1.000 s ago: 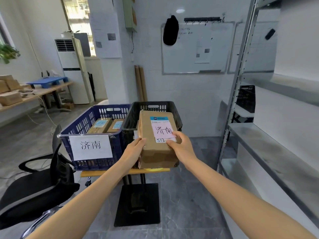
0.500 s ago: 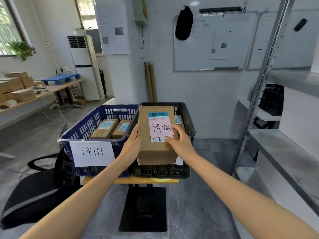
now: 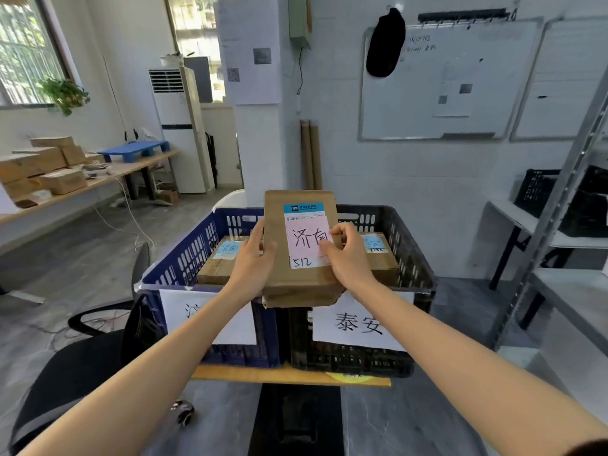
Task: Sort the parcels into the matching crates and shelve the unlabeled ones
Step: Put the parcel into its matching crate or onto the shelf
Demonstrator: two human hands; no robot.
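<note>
Two crates: blue crate (image 3: pixel 184 258) left, black crate (image 3: pixel 411 255) right, touching, on a wooden board (image 3: pixel 289 376); boxes inside each.
parcel (image 3: pixel 297 281): brown, held up over the seam between the crates.
left hand (image 3: pixel 251 258): fingers wrapped round the parcel's left edge.
right hand (image 3: pixel 348 258): thumb and fingers gripping its right edge.
label (image 3: pixel 307 240): pink, handwritten 济南, on the parcel's face.

The parcel (image 3: pixel 296 284) carries a pink label (image 3: pixel 307 240) handwritten 济南, with 512 on the white sticker (image 3: pixel 301 262) beneath. The black crate (image 3: pixel 418 258) bears a paper sign (image 3: pixel 358 324) reading 泰安. The blue crate (image 3: pixel 184 258) bears a white sheet (image 3: pixel 177 311), where only part of 济 shows.
</note>
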